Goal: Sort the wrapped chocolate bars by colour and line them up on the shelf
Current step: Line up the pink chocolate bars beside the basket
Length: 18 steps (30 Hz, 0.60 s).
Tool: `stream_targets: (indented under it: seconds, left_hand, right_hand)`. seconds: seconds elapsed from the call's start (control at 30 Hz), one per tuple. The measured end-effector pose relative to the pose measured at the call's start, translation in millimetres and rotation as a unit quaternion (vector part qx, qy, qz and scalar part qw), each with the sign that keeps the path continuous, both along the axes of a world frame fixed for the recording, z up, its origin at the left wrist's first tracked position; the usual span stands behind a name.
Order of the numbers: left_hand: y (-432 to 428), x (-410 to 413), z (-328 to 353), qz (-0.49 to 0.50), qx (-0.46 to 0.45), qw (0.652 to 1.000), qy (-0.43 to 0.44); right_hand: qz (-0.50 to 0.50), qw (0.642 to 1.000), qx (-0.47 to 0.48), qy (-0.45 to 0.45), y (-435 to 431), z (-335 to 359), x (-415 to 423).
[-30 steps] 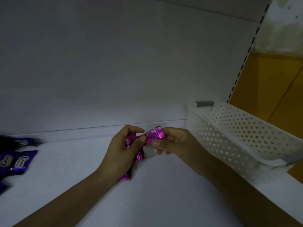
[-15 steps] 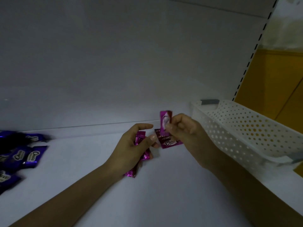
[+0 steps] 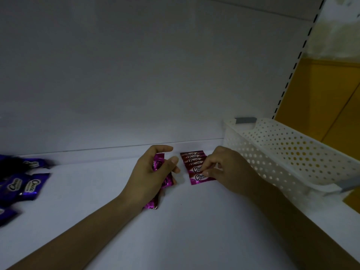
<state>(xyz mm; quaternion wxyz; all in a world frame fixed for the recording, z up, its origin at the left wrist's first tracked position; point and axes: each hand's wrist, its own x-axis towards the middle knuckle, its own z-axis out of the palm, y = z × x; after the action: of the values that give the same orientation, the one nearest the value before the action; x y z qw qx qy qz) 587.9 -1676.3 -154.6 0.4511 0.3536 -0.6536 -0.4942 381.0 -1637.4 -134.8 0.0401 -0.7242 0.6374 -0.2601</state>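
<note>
Chocolate bars in pink wrappers: a pink row (image 3: 192, 164) of overlapping bars lies at frame centre on the shelf (image 3: 185, 230), running back toward the rear wall. The right hand (image 3: 228, 168) pinches the right end of the front bar (image 3: 197, 178), fingers curled. The left hand (image 3: 152, 172) grips spare pink bars (image 3: 158, 161) just left of the row. Loose purple bars (image 3: 25, 186) lie at the left edge; a basket (image 3: 292, 152) stands at right.

Risks noted: the glossy wrappers overlap, so dragging the front bar could skew the row. A slack left grip could drop spares onto it. The right wrist, close to the basket, could nudge it.
</note>
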Motion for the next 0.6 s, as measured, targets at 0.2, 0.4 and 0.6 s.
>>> stream_targets:
  seconds: [0.2,0.4,0.6]
  left_hand:
    - [-0.3,0.7,-0.8,0.003,0.004,1.0,0.001]
    - [-0.6,0.3,-0.5,0.001,0.006,1.0,0.003]
    - [-1.7,0.4,-1.9,-0.001,0.004,1.0,0.004]
  right_hand:
    - [-0.015,0.998,-0.04,0.053,-5.9,-0.7,1.6]
    - [-0.012,0.998,-0.038,0.051,-8.3,-5.1,1.0]
    - [-0.012,0.998,-0.035,0.052,-8.6,-6.9,1.4]
